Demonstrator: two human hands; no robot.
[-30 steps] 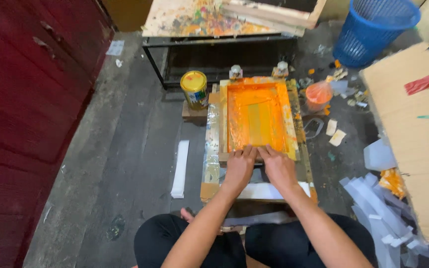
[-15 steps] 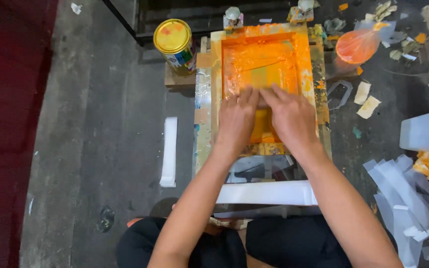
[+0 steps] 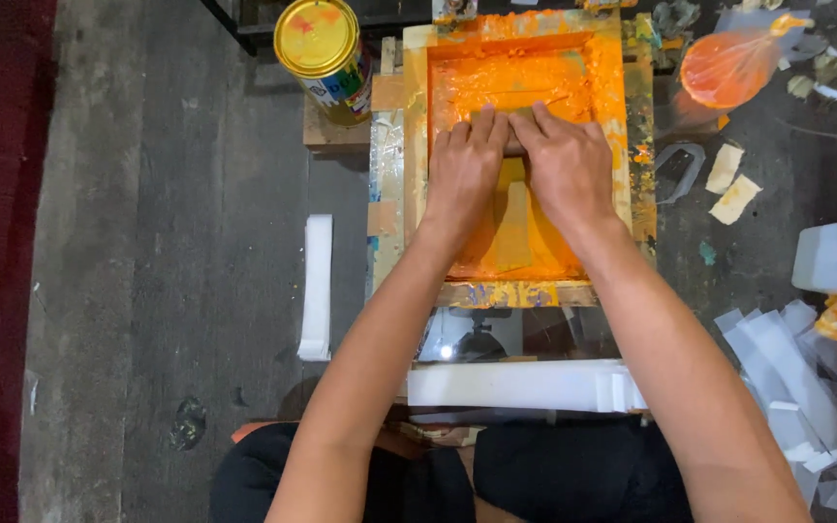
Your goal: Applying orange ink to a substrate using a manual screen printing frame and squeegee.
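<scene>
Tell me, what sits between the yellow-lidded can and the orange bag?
In the head view, the wooden frame smeared with orange ink lies between the can and the bag, with both hands pressing inside it.

We see bright orange ink coating the wooden screen frame (image 3: 520, 145). Left of the frame, the can (image 3: 325, 56) has a yellow lid with an orange smear. Right of the frame lies an orange-filled plastic bag (image 3: 728, 68); white strips (image 3: 525, 385) lie below it.

Both forearms are reaching up from the bottom of the frame toward upper centre, the left hand (image 3: 465, 167) and right hand (image 3: 566, 165) lying palm-down side by side, index fingers touching, fingers curling forward and pressing down together
</scene>
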